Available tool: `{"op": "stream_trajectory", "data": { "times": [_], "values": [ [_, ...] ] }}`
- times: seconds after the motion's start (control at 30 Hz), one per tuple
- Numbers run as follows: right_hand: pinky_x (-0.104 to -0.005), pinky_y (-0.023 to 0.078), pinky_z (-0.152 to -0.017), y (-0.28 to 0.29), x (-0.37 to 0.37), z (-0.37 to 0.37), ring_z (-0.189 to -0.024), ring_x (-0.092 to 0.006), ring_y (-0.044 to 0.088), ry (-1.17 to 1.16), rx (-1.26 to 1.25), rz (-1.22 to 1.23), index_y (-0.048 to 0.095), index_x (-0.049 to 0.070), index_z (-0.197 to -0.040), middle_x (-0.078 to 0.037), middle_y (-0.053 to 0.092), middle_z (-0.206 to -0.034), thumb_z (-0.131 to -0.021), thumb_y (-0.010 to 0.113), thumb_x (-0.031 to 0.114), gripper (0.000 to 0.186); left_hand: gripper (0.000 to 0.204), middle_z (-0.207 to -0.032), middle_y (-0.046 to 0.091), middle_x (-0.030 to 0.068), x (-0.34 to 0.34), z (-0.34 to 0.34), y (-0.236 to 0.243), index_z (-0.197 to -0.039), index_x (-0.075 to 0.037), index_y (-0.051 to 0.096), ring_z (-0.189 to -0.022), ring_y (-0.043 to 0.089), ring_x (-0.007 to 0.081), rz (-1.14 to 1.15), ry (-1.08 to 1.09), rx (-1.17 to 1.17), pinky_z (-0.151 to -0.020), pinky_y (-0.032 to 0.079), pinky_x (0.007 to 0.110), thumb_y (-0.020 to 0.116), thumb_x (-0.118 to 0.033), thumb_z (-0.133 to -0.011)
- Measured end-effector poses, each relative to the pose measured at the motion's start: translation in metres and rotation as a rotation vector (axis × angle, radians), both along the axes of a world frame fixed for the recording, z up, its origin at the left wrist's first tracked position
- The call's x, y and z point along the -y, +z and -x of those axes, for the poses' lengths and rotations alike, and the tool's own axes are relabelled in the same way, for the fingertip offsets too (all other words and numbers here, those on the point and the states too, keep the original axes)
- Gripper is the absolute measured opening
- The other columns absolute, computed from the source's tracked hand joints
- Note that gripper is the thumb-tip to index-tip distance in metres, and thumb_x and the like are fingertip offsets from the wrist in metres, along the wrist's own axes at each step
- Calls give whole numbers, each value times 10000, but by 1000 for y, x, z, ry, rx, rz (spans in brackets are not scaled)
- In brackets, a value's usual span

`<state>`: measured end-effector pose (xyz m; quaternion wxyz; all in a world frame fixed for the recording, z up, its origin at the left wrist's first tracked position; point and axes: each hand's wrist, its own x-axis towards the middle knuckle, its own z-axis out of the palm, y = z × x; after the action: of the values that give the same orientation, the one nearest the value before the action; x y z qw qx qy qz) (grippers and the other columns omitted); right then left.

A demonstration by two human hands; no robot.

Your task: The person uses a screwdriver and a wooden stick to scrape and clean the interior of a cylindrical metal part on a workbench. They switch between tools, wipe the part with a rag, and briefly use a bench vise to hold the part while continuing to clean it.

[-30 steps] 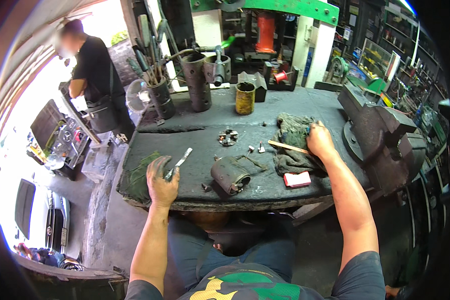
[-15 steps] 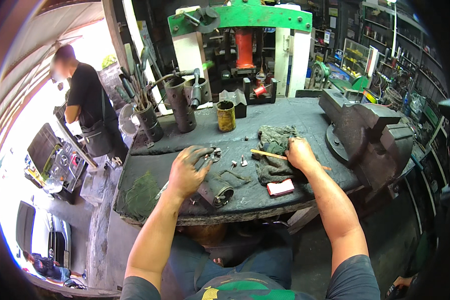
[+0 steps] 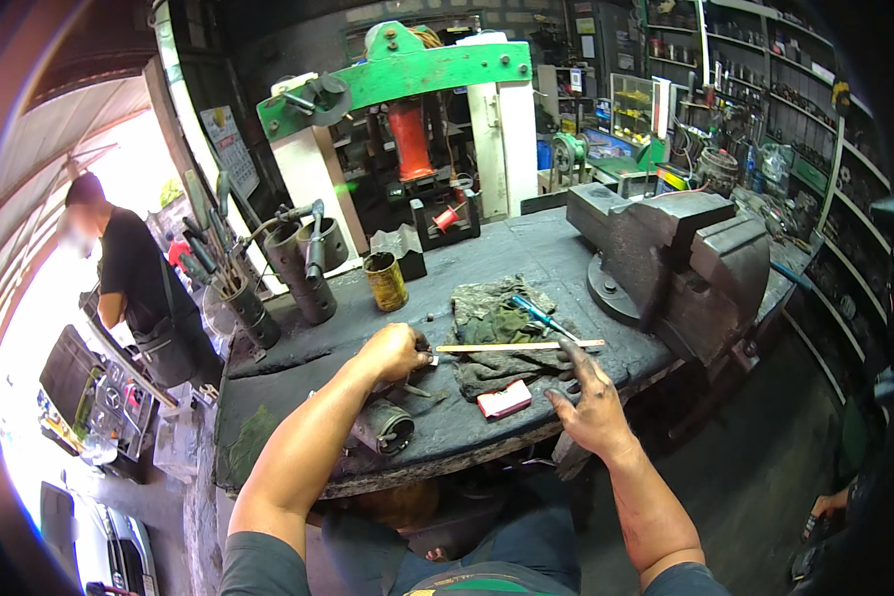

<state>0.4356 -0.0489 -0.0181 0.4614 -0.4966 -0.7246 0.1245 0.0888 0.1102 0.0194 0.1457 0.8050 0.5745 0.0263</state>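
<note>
My left hand (image 3: 392, 353) reaches over the bench with fingers curled, beside a small silver piece (image 3: 433, 360); what they grip is unclear. Below it lies a dark metal cylinder (image 3: 377, 425) on its side. My right hand (image 3: 588, 402) has its fingers spread at the edge of a crumpled greasy rag (image 3: 489, 368), near a long flat pale strip (image 3: 507, 348) lying across it. A blue-handled tool (image 3: 528, 310) rests on the rag. A red and white packet (image 3: 504, 400) lies between my hands at the front.
A large vise (image 3: 680, 278) occupies the right. Behind the bench (image 3: 507, 255) stand a green press frame (image 3: 429, 70), a yellow can (image 3: 385, 281) and tool-filled tubes (image 3: 243, 308). A person in black (image 3: 134, 268) stands left by an open machine. Shelves line the right wall.
The view has turned rightward. My left hand has moved inward toward the small metal pieces. My right hand has released what it held, opened and drawn back, revealing the blue-handled tool.
</note>
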Motion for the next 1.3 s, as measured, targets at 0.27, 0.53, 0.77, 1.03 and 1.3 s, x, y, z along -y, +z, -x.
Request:
{"op": "stream_trajectory", "data": {
  "times": [0.27,0.53,0.77,1.03,1.3],
  "values": [
    [-392,590,-1101,26,13,58,-1285,-239,715,479,-568,325,377,88,-1755,-188,715,-1424,-1033,779,-3,831,283,-986,825,115,113,-12,48,-1136,-53,867,-924,758,220,-172,-217,569,-862,595,391,894,-280,-969],
    [-301,597,-997,-16,48,97,-1116,-120,708,839,-796,810,417,38,-1734,-64,772,-1202,-1047,802,11,788,222,-966,787,113,241,-7,-10,-1053,-16,835,-890,756,244,-200,-73,864,-822,599,374,929,-93,-867],
    [-306,603,-998,-55,93,107,-1078,-120,687,944,-1022,1178,455,45,-1719,-29,727,-1189,-1070,778,68,726,247,-993,804,134,290,6,-71,-992,22,817,-899,755,217,94,116,1277,-822,598,343,977,-108,-856],
    [-323,647,-812,-97,126,136,-942,-180,765,947,-1433,1372,419,57,-1692,-116,803,-1140,-1043,809,90,758,280,-977,794,125,332,12,-133,-973,-3,779,-902,753,220,-8,223,1558,-825,620,348,1012,-97,-848],
    [-331,636,-922,-101,122,150,-1048,-162,747,821,-1238,1307,511,42,-1616,-96,790,-1179,-1019,854,108,692,297,-1406,700,190,336,9,-155,-1001,-33,776,-1165,723,258,13,334,1623,-949,599,352,974,-240,-925]
  ]
}}
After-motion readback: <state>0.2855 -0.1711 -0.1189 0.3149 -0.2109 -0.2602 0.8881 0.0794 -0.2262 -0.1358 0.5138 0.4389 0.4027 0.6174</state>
